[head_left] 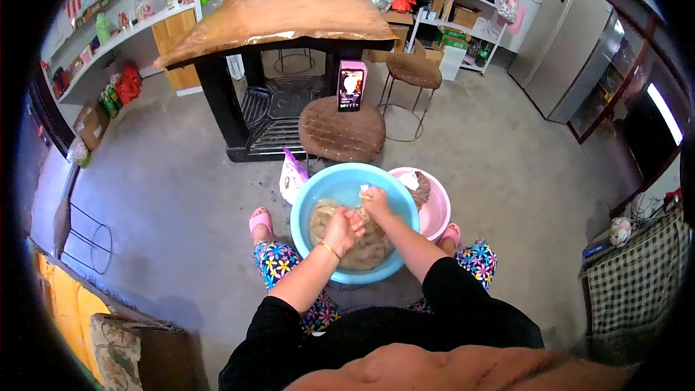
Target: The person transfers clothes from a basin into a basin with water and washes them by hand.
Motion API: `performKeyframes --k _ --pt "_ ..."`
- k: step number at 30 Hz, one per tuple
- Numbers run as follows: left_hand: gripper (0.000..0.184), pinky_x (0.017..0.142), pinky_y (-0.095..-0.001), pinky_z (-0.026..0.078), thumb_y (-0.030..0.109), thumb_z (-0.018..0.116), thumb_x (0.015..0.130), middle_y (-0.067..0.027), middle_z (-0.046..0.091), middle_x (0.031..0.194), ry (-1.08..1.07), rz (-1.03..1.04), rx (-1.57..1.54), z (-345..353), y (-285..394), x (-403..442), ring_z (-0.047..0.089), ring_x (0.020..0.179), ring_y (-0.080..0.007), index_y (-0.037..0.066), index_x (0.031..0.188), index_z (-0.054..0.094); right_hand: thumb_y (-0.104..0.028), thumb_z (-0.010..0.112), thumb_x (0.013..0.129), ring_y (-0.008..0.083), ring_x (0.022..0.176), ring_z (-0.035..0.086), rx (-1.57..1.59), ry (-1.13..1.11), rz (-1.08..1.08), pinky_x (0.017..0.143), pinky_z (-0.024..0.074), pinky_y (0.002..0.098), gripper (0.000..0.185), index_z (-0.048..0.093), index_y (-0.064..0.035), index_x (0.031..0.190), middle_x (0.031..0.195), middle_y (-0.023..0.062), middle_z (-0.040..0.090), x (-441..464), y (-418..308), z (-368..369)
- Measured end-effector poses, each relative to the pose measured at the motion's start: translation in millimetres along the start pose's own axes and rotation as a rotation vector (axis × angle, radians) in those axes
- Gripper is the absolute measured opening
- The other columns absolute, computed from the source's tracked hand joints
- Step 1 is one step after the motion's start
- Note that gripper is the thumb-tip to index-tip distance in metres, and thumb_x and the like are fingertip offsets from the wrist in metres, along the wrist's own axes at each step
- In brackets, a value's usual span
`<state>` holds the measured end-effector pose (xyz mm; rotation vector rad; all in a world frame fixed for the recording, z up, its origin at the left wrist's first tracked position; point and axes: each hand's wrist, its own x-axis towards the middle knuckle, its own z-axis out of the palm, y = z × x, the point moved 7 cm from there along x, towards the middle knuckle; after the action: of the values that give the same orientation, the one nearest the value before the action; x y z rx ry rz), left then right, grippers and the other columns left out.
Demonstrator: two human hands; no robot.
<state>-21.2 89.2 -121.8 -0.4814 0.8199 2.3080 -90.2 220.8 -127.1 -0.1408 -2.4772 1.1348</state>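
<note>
A light blue basin (pixel 298 195) stands on the floor between my legs, with beige cloth (pixel 369 246) lying in cloudy water inside. Over the middle of the basin is my left hand (pixel 344 227), palm turned inward, fingers loosely extended and apart, nothing visibly held. My right hand (pixel 376 203), near the far right part of the basin, has its fingers closed on a bunched bit of the beige cloth. A small white tag (pixel 364 189) sticks out by its fingertips. Whether the left fingers touch the cloth below is unclear.
A pink basin (pixel 440 213) with brown cloth (pixel 420 192) sits right of the blue one. Left of it stands a white-and-purple bag (pixel 292 176). Ahead, a phone (pixel 351 89) rests upright on a brown stool (pixel 342 130), before a covered table (pixel 282 18).
</note>
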Motion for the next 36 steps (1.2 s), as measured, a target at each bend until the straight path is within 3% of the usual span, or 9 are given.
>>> performKeyframes --k 4,6,12,15,16,19,22,26,36 --pt "0.04 0.093 -0.0449 0.032 0.04 0.032 0.089 -0.0116 0.051 0.099 0.095 -0.155 -0.027 -32 -28 30 0.046 0.091 -0.0261 0.005 0.102 0.046 -0.013 0.057 0.071 0.0377 0.09 0.052 -0.181 -0.328 0.135 0.077 0.0416 0.0443 0.019 0.058 -0.0054 0.088 0.091 0.021 0.056 -8 44 43" --pt "0.051 0.091 -0.0417 0.034 0.043 0.029 0.089 -0.0134 0.049 0.112 0.06 -0.167 -0.003 -19 -25 20 0.046 0.097 -0.026 0.002 0.115 0.044 -0.013 0.055 0.074 0.039 0.09 0.051 -0.309 -0.314 0.05 0.079 0.0405 0.0451 0.022 0.057 -0.0054 0.095 0.095 0.0228 0.054 -10 38 44" --pt "0.051 0.08 -0.0335 0.038 0.045 0.03 0.089 -0.0114 0.052 0.106 0.028 -0.258 0.03 -20 -35 35 0.048 0.092 -0.0229 0.004 0.113 0.046 -0.016 0.051 0.079 0.04 0.093 0.046 -0.409 -0.28 -0.168 0.084 0.0363 0.0466 0.03 0.053 -0.0019 0.105 0.101 0.0244 0.049 -9 27 47" --pt "0.055 0.096 -0.0465 0.031 0.043 0.027 0.09 -0.0187 0.04 0.128 -0.019 -0.144 0.006 -12 -26 40 0.04 0.114 -0.0358 0.002 0.126 0.034 -0.017 0.053 0.077 0.0397 0.094 0.045 -0.53 -0.2 -0.251 0.085 0.0354 0.0468 0.029 0.054 -0.0024 0.102 0.1 0.0236 0.05 -14 25 51" --pt "0.053 0.096 -0.0459 0.032 0.043 0.027 0.09 -0.0177 0.041 0.127 -0.048 -0.185 -0.067 -10 -27 42 0.041 0.114 -0.0348 0.004 0.126 0.036 -0.017 0.053 0.076 0.0396 0.095 0.045 -0.556 -0.168 -0.245 0.085 0.0354 0.0469 0.029 0.054 -0.0027 0.101 0.099 0.0232 0.05 -16 22 46" --pt "0.048 0.094 -0.0439 0.036 0.043 0.027 0.091 -0.0136 0.046 0.122 -0.13 -0.199 -0.243 0 -22 42 0.045 0.11 -0.0303 0.008 0.12 0.042 -0.02 0.051 0.077 0.0365 0.109 0.042 -0.575 -0.583 -0.125 0.094 0.0333 0.0443 0.034 0.056 -0.0049 0.107 0.11 0.0203 0.052 -16 -28 31" --pt "0.042 0.095 -0.0411 0.037 0.04 0.028 0.092 -0.0088 0.052 0.114 -0.154 -0.043 -0.314 18 -5 24 0.049 0.107 -0.0248 0.009 0.11 0.049 -0.02 0.054 0.076 0.0353 0.101 0.047 -0.025 -0.356 0.156 0.087 0.0372 0.0428 0.029 0.056 -0.0023 0.098 0.1 0.0192 0.054 -26 -52 8" --pt "0.041 0.093 -0.0399 0.039 0.04 0.031 0.091 -0.0119 0.054 0.11 -0.143 -0.096 -0.304 5 -4 22 0.051 0.103 -0.0262 0.008 0.108 0.049 -0.017 0.053 0.076 0.0315 0.08 0.049 0.079 -0.147 -0.082 0.073 0.0393 0.0382 0.018 0.048 -0.0011 0.083 0.081 0.0167 0.05 -53 -105 -13" --pt "0.039 0.079 -0.0361 0.047 0.036 0.045 0.084 -0.0111 0.062 0.089 -0.207 -0.11 -0.186 17 13 -17 0.059 0.085 -0.0233 0.003 0.103 0.055 -0.014 0.056 0.076 0.0274 0.076 0.053 0.171 -0.305 -0.078 0.068 0.0421 0.035 0.016 0.049 -0.0034 0.086 0.079 0.0133 0.052 -86 -166 -41"
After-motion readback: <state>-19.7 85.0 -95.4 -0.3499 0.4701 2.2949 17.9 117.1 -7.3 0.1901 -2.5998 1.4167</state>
